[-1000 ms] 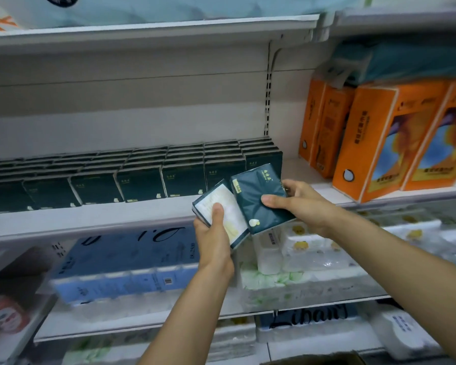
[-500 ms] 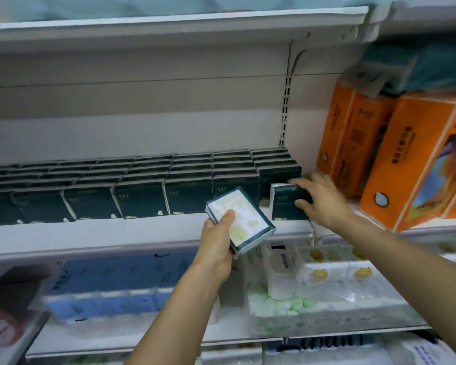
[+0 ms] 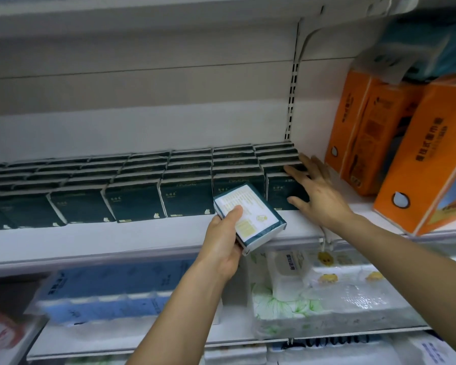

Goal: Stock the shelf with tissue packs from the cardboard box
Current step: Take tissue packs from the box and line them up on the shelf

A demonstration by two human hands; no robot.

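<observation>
head view: shelf runs across mid frame w/ dark green tissue packs standing in rows from left edge to the right upright, several deep, so most of this level looks stocked. right hand, centre right, fingers spread and mostly straight, presses the front-right pack into the end column, thumb on its face; not gripping. left hand, lower centre, grips one more pack, label side up, tilted, just in front of the shelf edge, not yet placed. front strip of shelf is bare, so prob room for another row. cardboard box not in frame, can't tell how many packs are left. orange boxes at right
</observation>
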